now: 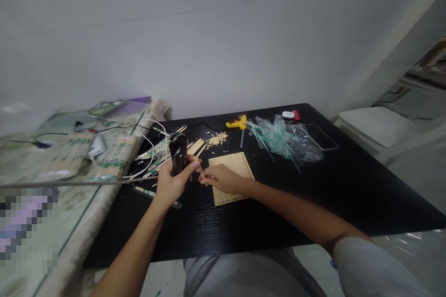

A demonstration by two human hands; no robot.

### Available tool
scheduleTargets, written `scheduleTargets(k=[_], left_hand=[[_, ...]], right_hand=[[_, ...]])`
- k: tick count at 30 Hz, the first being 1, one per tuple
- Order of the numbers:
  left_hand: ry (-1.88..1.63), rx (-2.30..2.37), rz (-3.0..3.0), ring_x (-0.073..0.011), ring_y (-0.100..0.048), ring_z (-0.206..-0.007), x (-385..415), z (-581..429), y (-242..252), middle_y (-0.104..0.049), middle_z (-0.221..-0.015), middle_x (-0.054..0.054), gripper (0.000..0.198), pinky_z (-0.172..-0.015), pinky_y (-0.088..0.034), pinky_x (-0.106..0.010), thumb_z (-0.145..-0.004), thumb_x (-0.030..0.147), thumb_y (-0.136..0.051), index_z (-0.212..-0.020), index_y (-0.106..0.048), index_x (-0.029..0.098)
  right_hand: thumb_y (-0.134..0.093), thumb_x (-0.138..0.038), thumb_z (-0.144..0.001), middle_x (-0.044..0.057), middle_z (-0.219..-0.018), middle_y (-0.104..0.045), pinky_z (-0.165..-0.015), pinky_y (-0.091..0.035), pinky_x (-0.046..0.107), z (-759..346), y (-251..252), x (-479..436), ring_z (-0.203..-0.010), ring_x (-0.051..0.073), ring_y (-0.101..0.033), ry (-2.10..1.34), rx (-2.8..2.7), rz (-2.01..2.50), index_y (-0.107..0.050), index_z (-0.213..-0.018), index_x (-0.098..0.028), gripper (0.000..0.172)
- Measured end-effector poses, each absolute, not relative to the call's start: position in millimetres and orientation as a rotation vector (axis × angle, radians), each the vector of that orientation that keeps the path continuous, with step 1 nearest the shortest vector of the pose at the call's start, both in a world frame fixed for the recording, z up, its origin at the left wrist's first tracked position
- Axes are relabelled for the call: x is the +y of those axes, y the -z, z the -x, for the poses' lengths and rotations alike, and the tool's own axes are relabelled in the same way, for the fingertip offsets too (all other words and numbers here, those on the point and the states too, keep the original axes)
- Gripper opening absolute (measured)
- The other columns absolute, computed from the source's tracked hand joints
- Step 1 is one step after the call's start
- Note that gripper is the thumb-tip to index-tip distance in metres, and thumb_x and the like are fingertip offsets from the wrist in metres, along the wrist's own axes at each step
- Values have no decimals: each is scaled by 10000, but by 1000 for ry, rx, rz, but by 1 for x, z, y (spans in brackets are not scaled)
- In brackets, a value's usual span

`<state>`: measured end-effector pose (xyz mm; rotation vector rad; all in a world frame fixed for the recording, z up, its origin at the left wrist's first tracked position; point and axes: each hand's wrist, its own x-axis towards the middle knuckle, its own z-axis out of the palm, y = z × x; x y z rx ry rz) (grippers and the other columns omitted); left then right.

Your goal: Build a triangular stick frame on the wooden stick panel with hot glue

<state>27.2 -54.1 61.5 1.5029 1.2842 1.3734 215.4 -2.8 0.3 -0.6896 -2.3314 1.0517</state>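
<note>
Left hand (173, 183) grips a black hand tool (178, 152) against its palm, while its thumb and fingertips also steady the upper end of a thin wooden stick (202, 173). Right hand (222, 178) pinches the stick's lower end, over the near-left part of a flat slatted panel (234, 161).

Both work above a black table (278, 206) whose smooth top catches a dull sheen near the front edge. Behind it rises a plain pale grey wall (223, 41), and a white stool (372, 124) stands beyond the right side. Along the left runs a second, lower-looking surface (66, 206) with a mottled pale green top, bearing flat packets of sticks (71, 153) in green-printed clear film, a white plug-like block (97, 147) and a purple sheet (136, 106).

Stiff loops of white cable (153, 148) curve close to the left hand, across a tangle of wrapped strips. Just past the tool lies a loose heap of short cut sticks (218, 139), pale and matchlike. Farther back sits a yellow glue gun (237, 123); to its right, crinkled clear wrappers (277, 137) spread in a glossy pile, touching a dark, rounded rectangle (320, 137) with a light rim. A small white case (288, 114) rests beside something red.

The panel is straw-coloured, with fine parallel grooves; the right hand and wrist hide part of it.
</note>
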Motion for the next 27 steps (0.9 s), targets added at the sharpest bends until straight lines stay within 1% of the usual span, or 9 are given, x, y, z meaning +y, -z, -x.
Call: scheduleTargets(k=[3,5,7,10,13,16,19,24,27], left_hand=[[-1374,1288,-1502,-119,-609,-548,-54,-27,-61,-763,-822,-63,293,-497,-503,-231,-834,412,-817,-908,-729,143],[-1379,1280,-1503,-112,-600,-538,-54,-27,-60,-755,-813,-54,290,-497,-506,-229,-828,410,-823,-897,-729,145],[-1389,1267,-1490,-112,-602,-536,-54,-27,-61,-745,-799,-46,289,-494,-511,-228,-819,407,-830,-890,-729,145],[-1400,1258,-1453,-123,-622,-545,-54,-27,-62,-735,-768,-40,288,-492,-521,-227,-816,399,-833,-895,-727,144],[-1395,1234,-1437,-138,-650,-570,-54,-27,-63,-738,-765,-43,282,-497,-528,-229,-826,396,-828,-904,-726,145],[-1403,1217,-1435,-137,-653,-582,-55,-27,-64,-752,-808,-53,284,-505,-534,-232,-821,391,-833,-910,-722,146],[-1408,1214,-1435,-141,-654,-593,-55,-28,-64,-761,-843,-67,292,-508,-534,-240,-817,394,-835,-911,-716,144],[-1399,1201,-1431,-158,-673,-629,-54,-30,-63,-768,-892,-87,300,-521,-530,-252,-820,394,-832,-928,-710,141],[-1382,1203,-1425,-161,-677,-645,-54,-29,-61,-764,-892,-82,295,-542,-529,-254,-824,388,-831,-936,-707,144]], right_hand=[[-696,-275,-960,24,-810,-724,-684,-445,232,-216,-13,-3,-698,139,-610,-1070,-2268,698,-712,-916,-149,134],[-674,-317,-976,-7,-759,-686,-652,-421,215,-215,-23,-4,-661,122,-570,-1113,-2182,674,-711,-928,-158,171],[-635,-318,-996,-21,-734,-668,-639,-404,207,-212,-30,-6,-645,113,-550,-1125,-2128,670,-720,-923,-164,191],[-588,-254,-1012,-11,-749,-695,-666,-410,211,-208,-35,-9,-669,120,-578,-1103,-2120,683,-735,-920,-167,193],[-560,-211,-1020,12,-821,-739,-714,-433,216,-206,-36,-11,-729,131,-632,-1107,-2098,669,-737,-930,-166,204],[-582,-207,-1014,22,-855,-751,-729,-439,219,-207,-34,-12,-730,131,-643,-1110,-2088,684,-731,-935,-162,174],[-609,-206,-1004,25,-837,-737,-726,-435,226,-210,-30,-11,-719,135,-637,-1112,-2176,722,-721,-943,-154,137],[-589,-262,-1027,17,-805,-719,-733,-451,233,-211,-16,-10,-699,134,-636,-1145,-2245,772,-697,-912,-162,186],[-586,-253,-1025,18,-805,-721,-745,-461,237,-211,-12,-11,-709,136,-641,-1125,-2233,765,-688,-907,-169,177]])
